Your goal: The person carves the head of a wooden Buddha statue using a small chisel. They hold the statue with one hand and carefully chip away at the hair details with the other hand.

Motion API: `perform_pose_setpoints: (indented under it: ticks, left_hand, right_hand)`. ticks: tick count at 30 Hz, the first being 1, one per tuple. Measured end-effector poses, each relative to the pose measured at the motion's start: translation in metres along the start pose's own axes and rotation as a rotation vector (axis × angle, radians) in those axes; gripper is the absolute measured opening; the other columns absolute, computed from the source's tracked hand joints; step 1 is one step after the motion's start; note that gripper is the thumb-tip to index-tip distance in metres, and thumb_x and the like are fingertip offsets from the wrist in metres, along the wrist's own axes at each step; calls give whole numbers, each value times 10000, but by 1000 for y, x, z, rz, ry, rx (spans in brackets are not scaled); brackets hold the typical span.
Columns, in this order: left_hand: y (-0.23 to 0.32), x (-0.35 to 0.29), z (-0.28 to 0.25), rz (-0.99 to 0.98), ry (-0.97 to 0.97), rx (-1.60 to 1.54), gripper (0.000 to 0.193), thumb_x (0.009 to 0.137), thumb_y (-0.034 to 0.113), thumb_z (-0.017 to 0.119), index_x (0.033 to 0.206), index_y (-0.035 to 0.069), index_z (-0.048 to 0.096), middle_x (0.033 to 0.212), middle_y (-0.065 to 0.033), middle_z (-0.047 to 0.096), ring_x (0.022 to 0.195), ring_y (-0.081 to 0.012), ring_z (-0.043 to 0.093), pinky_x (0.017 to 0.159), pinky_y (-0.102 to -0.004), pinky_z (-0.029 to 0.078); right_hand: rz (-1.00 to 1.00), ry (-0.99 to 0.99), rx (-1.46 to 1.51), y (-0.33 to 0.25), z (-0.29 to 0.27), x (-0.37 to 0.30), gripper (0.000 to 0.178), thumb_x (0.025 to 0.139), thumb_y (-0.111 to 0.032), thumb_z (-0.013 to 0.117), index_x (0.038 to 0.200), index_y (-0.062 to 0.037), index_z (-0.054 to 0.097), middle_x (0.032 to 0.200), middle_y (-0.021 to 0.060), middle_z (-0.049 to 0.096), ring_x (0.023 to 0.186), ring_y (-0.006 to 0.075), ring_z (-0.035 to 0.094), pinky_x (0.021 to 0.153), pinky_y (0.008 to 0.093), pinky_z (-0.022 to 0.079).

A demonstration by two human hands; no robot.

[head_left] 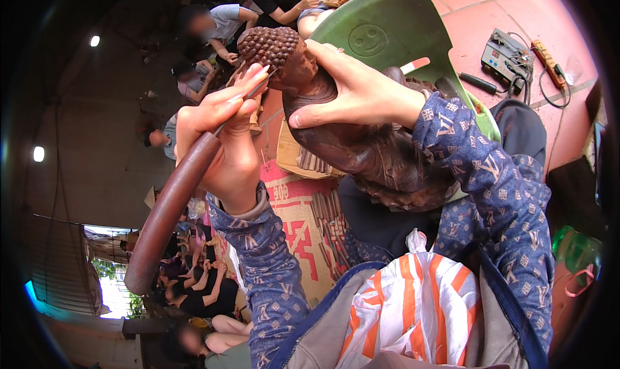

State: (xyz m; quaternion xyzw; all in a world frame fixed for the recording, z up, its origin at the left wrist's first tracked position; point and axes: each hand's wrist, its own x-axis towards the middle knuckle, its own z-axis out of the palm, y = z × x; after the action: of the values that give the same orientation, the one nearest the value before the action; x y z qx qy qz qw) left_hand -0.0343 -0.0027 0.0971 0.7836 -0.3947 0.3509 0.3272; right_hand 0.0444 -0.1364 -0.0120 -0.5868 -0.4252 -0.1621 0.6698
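Observation:
A dark brown carved wooden statue of a seated figure (361,153), its head (268,46) covered in small round curls, lies tilted across my lap and against a green plastic chair (413,20). My right hand (361,88) is wrapped round its neck and the side of its face, thumb on the chest. Closed round a carving chisel (171,217) is my left hand (226,133). The chisel's long reddish-brown handle slants down to the left. Its thin blade runs along my fingers to the head near the ear, where fingers partly hide the tip.
Several slim tools (330,230) lie on a red and tan mat (300,240) below the statue. At right on the tiles sit a grey control box (507,59), an orange power strip (547,62) and cables. A striped bag (413,304) covers my lap. Several people sit at left.

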Motion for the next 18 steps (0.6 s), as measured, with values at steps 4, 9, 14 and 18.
perform_pose_setpoints:
  ticks: [4, 9, 14, 18]
  left_hand:
    - [3, -14, -9, -255, 12, -258, 209, 874, 67, 642, 910, 17, 442, 920, -270, 663, 961, -415, 648, 929, -516, 483]
    - [9, -33, -30, -344, -67, -305, 173, 898, 57, 607, 931, 5, 445, 912, -239, 656, 964, -360, 652, 971, -492, 448]
    - [29, -45, -36, -520, -86, -202, 132, 914, 63, 581, 920, -2, 466, 865, -160, 643, 829, -246, 657, 885, -408, 494]
    - [42, -57, -40, -598, -245, -264, 155, 870, 54, 648, 946, -19, 534, 771, -96, 637, 697, -179, 638, 668, -304, 526]
  right_hand:
    - [25, -30, 11, -1, -3, 0, 802, 716, -443, 771, 1255, 38, 423, 1180, 236, 512, 1139, 346, 484, 981, 403, 375]
    - [45, -76, 81, -1, -5, 3, 769, 725, -415, 774, 1254, 30, 437, 1189, 218, 521, 1151, 320, 489, 985, 387, 382]
    - [-11, 100, -92, -14, -11, -11, 797, 728, -331, 805, 1332, 2, 405, 1271, 135, 517, 1219, 227, 474, 1029, 364, 359]
    - [18, 158, 12, -64, -31, -30, 703, 666, -288, 848, 1205, 10, 511, 1104, 132, 567, 950, 210, 588, 859, 314, 472]
